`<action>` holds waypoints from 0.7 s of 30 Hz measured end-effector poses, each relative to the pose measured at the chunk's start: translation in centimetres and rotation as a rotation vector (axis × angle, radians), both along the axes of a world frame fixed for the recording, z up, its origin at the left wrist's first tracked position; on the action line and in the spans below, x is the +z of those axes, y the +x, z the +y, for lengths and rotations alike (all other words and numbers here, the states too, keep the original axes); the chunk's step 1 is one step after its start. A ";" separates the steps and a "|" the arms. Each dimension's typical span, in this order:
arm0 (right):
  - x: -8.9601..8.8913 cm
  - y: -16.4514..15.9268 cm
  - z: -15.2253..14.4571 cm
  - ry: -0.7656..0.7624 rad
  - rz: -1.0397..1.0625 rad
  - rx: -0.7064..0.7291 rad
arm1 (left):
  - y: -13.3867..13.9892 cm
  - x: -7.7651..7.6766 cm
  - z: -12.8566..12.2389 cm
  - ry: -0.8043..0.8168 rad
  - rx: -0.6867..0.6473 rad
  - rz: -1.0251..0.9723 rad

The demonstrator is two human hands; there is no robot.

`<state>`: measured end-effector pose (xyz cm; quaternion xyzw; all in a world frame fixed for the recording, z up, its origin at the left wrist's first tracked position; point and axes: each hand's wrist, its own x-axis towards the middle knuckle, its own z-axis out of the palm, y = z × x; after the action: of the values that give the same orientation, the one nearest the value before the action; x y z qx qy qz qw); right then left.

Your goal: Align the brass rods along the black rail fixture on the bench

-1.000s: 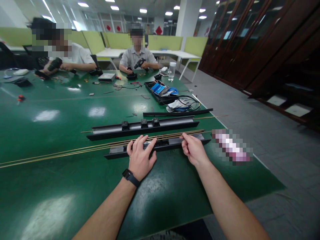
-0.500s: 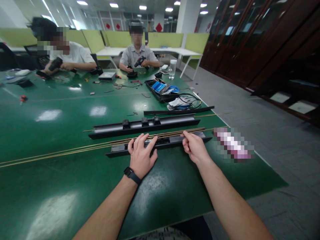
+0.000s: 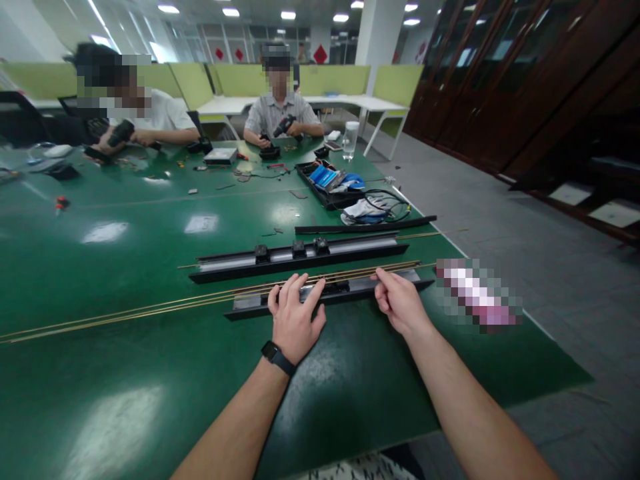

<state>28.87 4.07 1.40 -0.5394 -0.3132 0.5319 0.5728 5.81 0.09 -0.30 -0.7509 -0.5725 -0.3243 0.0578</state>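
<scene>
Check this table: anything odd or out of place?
Perhaps the brass-coloured rods: they jut far past the left end of the near black channel, looking overlong. The pink item is too pixelated to judge.

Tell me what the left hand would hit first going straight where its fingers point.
Past the golden rods at its fingertips, the left hand would probably meet the farther black channel, though depth is unclear.

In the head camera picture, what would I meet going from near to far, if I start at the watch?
Dark watch, near black rail, second black rail, thin black bar, black tray, clear cup.
</scene>
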 end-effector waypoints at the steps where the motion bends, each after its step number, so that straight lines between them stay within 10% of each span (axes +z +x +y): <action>1: 0.0 0.0 0.0 0.002 0.001 0.003 | 0.0 0.0 0.0 -0.003 0.002 0.001; 21: -0.1 0.0 0.4 0.024 0.008 0.022 | -0.2 -0.1 0.0 0.031 -0.014 0.015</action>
<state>28.84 4.43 1.27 -0.5268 -0.3234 0.5366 0.5745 5.59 0.13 -0.44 -0.7563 -0.5616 -0.3280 0.0711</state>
